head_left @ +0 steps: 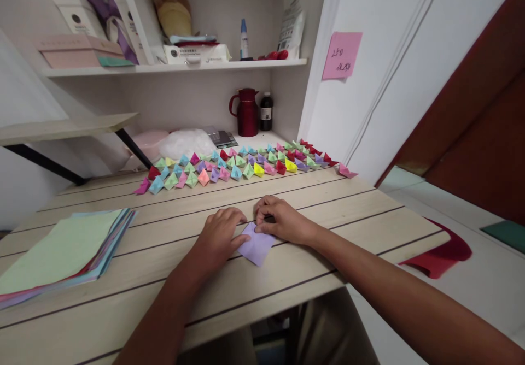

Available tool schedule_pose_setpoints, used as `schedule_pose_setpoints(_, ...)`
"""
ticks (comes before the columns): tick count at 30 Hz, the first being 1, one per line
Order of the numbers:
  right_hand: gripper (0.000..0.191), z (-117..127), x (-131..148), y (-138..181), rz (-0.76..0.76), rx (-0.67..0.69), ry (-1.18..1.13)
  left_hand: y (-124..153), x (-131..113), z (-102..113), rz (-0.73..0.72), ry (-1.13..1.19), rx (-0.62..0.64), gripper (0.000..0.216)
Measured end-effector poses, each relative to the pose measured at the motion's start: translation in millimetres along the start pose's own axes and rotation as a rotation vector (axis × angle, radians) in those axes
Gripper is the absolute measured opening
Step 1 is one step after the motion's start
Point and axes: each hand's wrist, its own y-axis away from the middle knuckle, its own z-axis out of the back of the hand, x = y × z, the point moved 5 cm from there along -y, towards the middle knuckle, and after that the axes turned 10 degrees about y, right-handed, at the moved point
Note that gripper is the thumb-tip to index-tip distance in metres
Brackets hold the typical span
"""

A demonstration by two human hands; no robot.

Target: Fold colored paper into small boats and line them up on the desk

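A small lilac sheet of origami paper lies on the striped wooden table, folded to a diamond-like shape with one corner pointing towards me. My left hand holds its left side, the thumb pressed on top and the fingers curled near the far edge. At the upper right part of the paper, my right hand pinches with thumb and bent fingers. Its fingertips partly cover the fold there. Beyond both hands stand rows of small folded paper boats in many colours.
A stack of coloured paper lies at the left, pale green on top. Behind the boats are a clear plastic bag, a red jug and a dark bottle. A small raised shelf stands at the left; a pink note hangs on the wall.
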Motion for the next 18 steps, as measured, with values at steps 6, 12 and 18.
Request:
schedule_pose_setpoints(6,0.009,1.7,1.2,-0.5,0.034,-0.004,-0.011,1.2,-2.6,1.3,0.012,-0.011,0.016,0.027)
schedule_pose_setpoints(12,0.009,4.4,6.4,-1.2,0.068,-0.004,-0.025,1.7,-1.2,-0.7,-0.001,-0.037,0.024,0.029)
schedule_pose_setpoints(18,0.01,3.9,6.1,-0.6,0.025,0.024,-0.051,1.7,-0.7,-0.9,-0.012,-0.049,0.028,0.03)
